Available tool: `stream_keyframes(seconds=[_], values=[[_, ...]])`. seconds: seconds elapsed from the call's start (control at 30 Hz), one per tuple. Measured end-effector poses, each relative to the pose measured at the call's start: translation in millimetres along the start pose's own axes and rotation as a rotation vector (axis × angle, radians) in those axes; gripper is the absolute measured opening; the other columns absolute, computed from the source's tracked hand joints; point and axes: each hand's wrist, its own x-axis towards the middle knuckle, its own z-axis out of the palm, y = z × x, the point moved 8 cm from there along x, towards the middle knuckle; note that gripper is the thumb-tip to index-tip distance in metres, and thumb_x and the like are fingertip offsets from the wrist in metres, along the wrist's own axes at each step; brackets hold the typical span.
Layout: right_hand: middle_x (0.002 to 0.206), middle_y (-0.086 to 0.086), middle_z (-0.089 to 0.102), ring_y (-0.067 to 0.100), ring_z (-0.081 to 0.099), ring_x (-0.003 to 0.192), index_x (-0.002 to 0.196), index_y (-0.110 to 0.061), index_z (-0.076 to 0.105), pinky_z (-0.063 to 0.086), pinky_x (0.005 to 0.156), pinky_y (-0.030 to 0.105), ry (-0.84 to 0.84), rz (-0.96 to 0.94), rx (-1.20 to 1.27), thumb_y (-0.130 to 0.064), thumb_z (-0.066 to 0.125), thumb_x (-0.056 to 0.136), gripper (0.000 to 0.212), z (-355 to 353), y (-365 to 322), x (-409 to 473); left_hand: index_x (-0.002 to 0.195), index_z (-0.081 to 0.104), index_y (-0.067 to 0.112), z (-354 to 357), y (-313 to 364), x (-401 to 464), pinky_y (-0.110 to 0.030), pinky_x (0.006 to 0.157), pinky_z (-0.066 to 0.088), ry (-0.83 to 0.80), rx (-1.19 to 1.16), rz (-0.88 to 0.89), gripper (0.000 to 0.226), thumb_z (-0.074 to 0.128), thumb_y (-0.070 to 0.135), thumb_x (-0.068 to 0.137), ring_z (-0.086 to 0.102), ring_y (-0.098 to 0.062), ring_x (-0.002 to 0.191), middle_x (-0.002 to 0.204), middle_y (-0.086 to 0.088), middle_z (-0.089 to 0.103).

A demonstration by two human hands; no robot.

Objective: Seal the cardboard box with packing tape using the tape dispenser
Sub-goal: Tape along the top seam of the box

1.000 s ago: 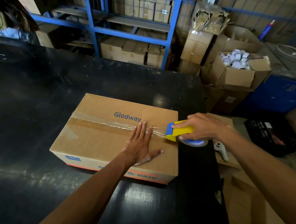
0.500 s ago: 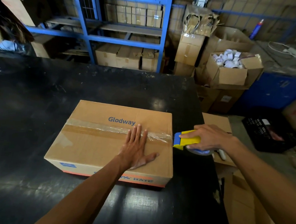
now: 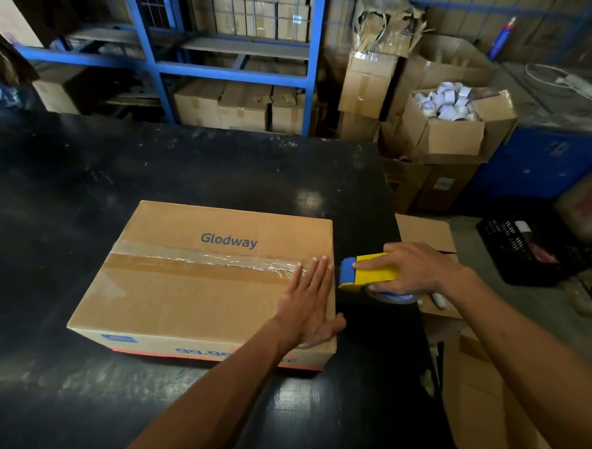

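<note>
Crinkled clear tape (image 3: 217, 262) along matte cardboard box (image 3: 187, 304) (flat left hand (image 3: 309, 311) atop)

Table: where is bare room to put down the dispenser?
The table is bare left of the box, behind it, and along the near edge. The strip right of the box is crowded: the right hand holds the dispenser there, the left hand beside it.

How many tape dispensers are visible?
1: the yellow-and-blue tape dispenser in the right hand, just past the cardboard box's right edge. Others may be hidden.
</note>
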Motion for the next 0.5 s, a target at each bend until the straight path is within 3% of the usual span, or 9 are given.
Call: stream_keyframes(seconds=[0.17,0.3,0.5], values=[[0.109,-0.003,0.045,0.011,0.047,0.091,0.141,-0.064,0.026,0.039,0.073,0.029,-0.029,0.035,-0.036,-0.083,0.038,0.081,0.064,3.4,23.6,-15.8,0.156,-0.006,0.003,2.4,0.4,-0.3,-0.052,0.122,-0.004,-0.012,0.012,0.004,0.098,0.015,0.071,0.088,-0.018,-0.028,0.151,0.165,-0.017,-0.013],[0.107,-0.004,0.037,0.013,0.041,0.087,0.143,-0.059,0.026,0.031,0.066,0.029,-0.026,0.020,-0.128,-0.076,0.038,0.088,0.059,9.4,5.0,-6.6,0.156,-0.004,0.005,1.5,-1.0,1.5,-0.051,0.123,-0.005,0.005,0.021,0.006,0.097,0.014,0.070,0.087,-0.018,-0.027,0.151,0.165,-0.016,-0.012],[0.119,0.003,0.041,0.014,0.042,0.090,0.146,-0.057,0.022,0.031,0.073,0.032,0.000,-0.005,-0.143,-0.068,0.039,0.093,0.057,23.7,-17.2,5.8,0.157,-0.008,0.006,2.7,-0.2,1.5,-0.051,0.123,-0.006,0.006,0.016,0.026,0.095,0.013,0.070,0.090,-0.020,-0.027,0.151,0.164,-0.015,-0.015]])
